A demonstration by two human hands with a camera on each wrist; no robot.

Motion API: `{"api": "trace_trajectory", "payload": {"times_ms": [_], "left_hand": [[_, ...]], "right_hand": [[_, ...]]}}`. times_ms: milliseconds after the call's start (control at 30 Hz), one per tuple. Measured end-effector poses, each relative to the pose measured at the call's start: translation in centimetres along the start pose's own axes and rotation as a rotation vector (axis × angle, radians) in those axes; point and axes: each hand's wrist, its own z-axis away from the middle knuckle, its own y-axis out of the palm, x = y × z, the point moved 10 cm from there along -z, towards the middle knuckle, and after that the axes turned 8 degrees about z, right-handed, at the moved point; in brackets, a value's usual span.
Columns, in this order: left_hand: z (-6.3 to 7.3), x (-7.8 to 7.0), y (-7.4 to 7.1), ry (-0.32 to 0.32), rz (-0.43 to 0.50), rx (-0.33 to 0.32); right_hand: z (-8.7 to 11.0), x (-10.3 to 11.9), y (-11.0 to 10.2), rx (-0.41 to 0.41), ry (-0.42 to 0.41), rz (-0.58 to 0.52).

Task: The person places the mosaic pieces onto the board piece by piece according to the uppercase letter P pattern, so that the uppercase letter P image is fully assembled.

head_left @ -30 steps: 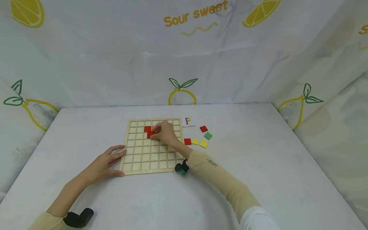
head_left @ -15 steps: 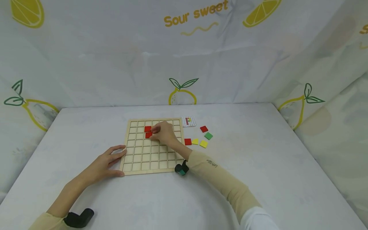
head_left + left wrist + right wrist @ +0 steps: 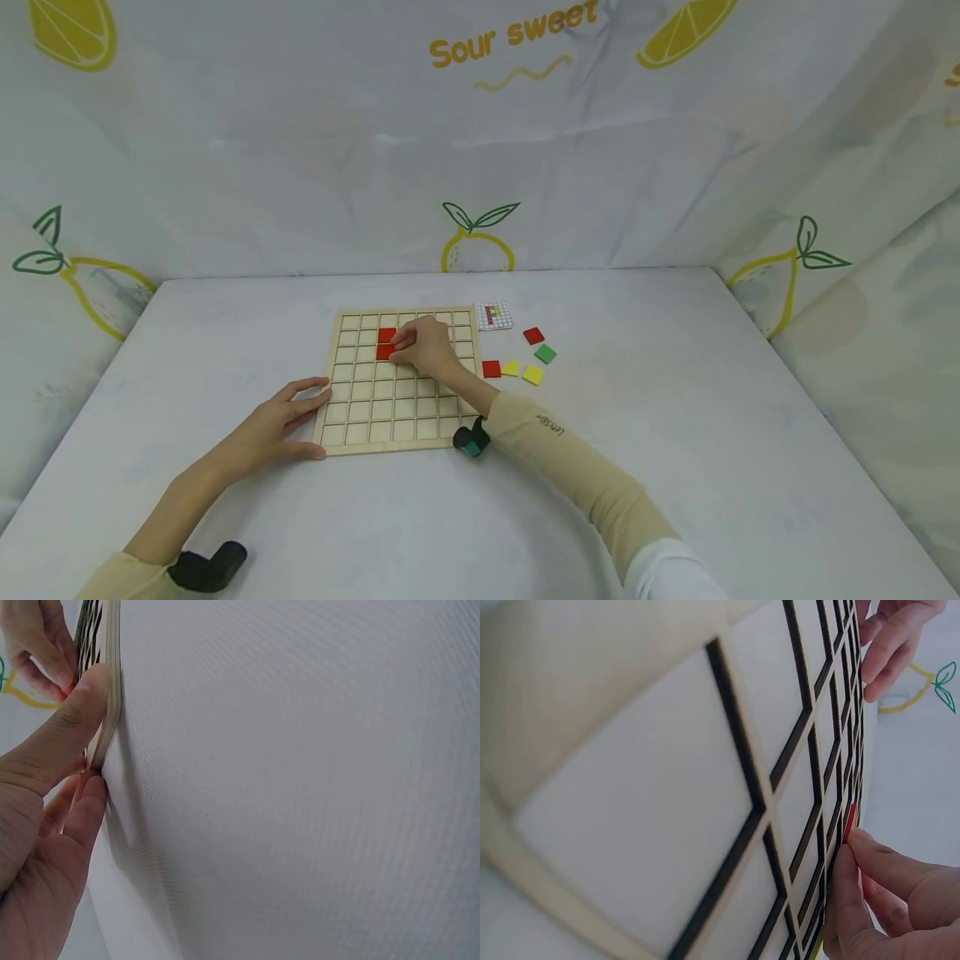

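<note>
A wooden grid board (image 3: pixel 382 410) lies on the table, two red square tiles on it in one column. The upper red tile (image 3: pixel 387 334) sits flat in a cell. My right hand (image 3: pixel 426 346) pinches the lower red tile (image 3: pixel 384 352) at its right side with thumb and fingertips; its red edge (image 3: pixel 850 822) shows at the fingertips in the right wrist view. My left hand (image 3: pixel 273 425) rests against the board's left edge, fingers spread and thumb (image 3: pixel 75 712) at the near corner. The cells beneath my right hand are hidden.
A small pattern card (image 3: pixel 493 316) lies at the board's far right corner. To the board's right lie loose tiles: two red (image 3: pixel 533 335), a green one (image 3: pixel 545 354) and two yellow (image 3: pixel 533 375). A printed white cloth (image 3: pixel 337 192) hangs behind the table.
My right hand has slid the lower red tile leftward, so it now lines up under the upper one. The left hand and the board have stayed in place.
</note>
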Motion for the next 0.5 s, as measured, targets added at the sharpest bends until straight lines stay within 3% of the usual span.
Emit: {"api": "trace_trajectory", "payload": {"times_ms": [267, 500], "left_hand": [[0.0, -0.1, 0.0, -0.003, 0.002, 0.001], [0.1, 0.4, 0.0, 0.0, -0.01, -0.009]], "right_hand": [[0.6, -0.7, -1.7, -0.004, -0.053, -0.048], [2.7, -2.6, -4.3, 0.065, 0.036, -0.094]]}}
